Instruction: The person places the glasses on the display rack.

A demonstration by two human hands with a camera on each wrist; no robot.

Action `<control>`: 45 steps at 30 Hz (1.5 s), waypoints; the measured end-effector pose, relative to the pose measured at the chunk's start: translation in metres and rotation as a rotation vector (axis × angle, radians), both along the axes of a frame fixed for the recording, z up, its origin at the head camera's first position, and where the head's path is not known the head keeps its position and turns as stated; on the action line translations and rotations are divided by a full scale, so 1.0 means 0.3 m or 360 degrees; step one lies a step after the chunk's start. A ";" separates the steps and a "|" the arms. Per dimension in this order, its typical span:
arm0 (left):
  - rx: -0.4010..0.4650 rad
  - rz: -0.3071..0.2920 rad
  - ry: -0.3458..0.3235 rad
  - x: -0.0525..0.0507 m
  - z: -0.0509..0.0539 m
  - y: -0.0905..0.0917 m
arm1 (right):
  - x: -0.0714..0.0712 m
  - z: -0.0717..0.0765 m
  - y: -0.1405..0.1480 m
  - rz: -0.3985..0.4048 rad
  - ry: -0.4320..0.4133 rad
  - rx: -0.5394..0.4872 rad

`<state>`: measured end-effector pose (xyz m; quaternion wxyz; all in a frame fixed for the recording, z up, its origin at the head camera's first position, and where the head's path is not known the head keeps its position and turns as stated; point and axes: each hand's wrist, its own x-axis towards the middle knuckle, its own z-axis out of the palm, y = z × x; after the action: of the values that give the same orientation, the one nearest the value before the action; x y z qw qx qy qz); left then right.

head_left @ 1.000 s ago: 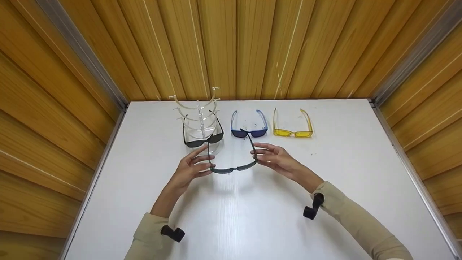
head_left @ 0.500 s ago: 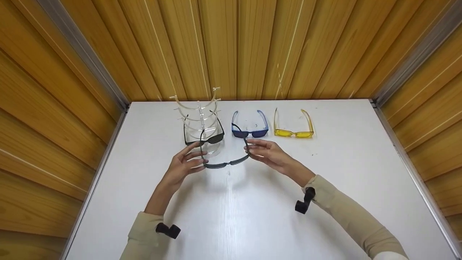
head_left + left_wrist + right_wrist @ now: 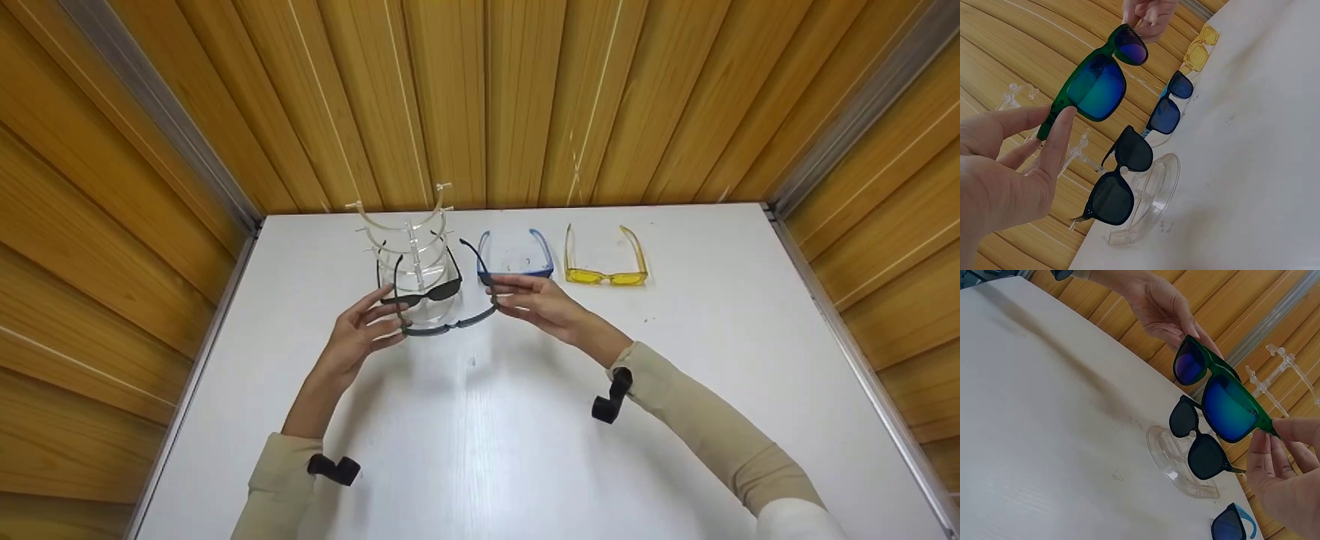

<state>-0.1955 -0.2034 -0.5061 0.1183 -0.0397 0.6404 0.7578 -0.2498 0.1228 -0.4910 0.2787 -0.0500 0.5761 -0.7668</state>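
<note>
From my remote station I see the left hand [image 3: 355, 339], nearly closed, pinching one hinge end of the green sunglasses [image 3: 1095, 90] between thumb and fingers; the right hand [image 3: 551, 311] similarly pinches the other end. The pair hangs between both hands, above the table [image 3: 480, 450]. Just beyond the left hand, a clear stand [image 3: 1168, 191] bears black sunglasses [image 3: 1111, 198]; beyond the right fingertips lie blue-framed sunglasses [image 3: 534, 275].

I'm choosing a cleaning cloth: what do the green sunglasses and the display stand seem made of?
Green sunglasses: probably smooth plastic, judging by evenly green rims; lenses, mirrored blue, plastic or glass. Display stand: likely polished acrylic, see-through with bright highlights.
</note>
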 end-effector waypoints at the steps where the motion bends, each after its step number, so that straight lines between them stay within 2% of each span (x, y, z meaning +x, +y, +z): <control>1: -0.0006 0.0001 -0.0001 -0.002 0.003 -0.004 | -0.003 0.003 -0.006 -0.0005 -0.0002 0.0006; 12: -0.0031 0.0037 -0.0020 -0.041 0.026 -0.046 | -0.041 0.036 -0.057 -0.0039 -0.0039 -0.0009; 22: -0.0034 0.0101 -0.0055 -0.080 0.004 -0.080 | -0.075 0.027 -0.116 -0.0088 -0.0062 0.0008; 30: 0.0021 0.0176 -0.0061 -0.118 0.005 -0.105 | -0.099 0.033 -0.147 -0.0054 0.0002 -0.0019; 36: 0.0044 0.0240 -0.0076 -0.150 0.012 -0.111 | -0.129 0.036 -0.168 -0.0011 0.0069 0.0071; 40: 0.0035 0.0251 -0.0076 -0.170 0.014 -0.112 | -0.145 0.031 -0.184 0.0025 0.0125 0.0110; 45: 0.0020 0.0257 -0.0077 -0.186 0.015 -0.114 | -0.149 0.022 -0.207 0.0025 0.0107 0.0118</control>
<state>-0.2514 -0.2376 -0.5017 0.0725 -0.1087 0.6273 0.7678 -0.2946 0.0608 -0.4842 0.2668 -0.0699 0.6127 -0.7406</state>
